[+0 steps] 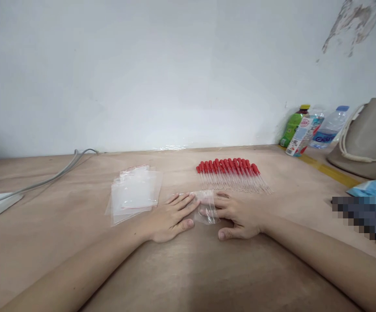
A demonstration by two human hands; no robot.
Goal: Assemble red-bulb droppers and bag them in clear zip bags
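A clear plastic bag (210, 207) lies on the table between my hands. My left hand (175, 219) rests flat on the bag's left side, fingers stretched out and slightly apart. Over its right side lies my right hand (236, 214), fingers extended and thumb apart; some of its fingertips are partly covered by the film. Left of my hands is a loose stack of clear zip bags (136, 188) with red seal lines. Just beyond my right hand, several slim pieces with red handles (228, 167) and thin pale shafts lie in a row, shafts toward me.
A grey cable (61, 171) crosses the table at the left, beside a white flat item (1, 208). Bottles (293, 125), a tilted carton (301, 136) and a beige bag (370, 134) stand at the right, near a blue packet (374, 190). The wall (162, 78) closes the back.
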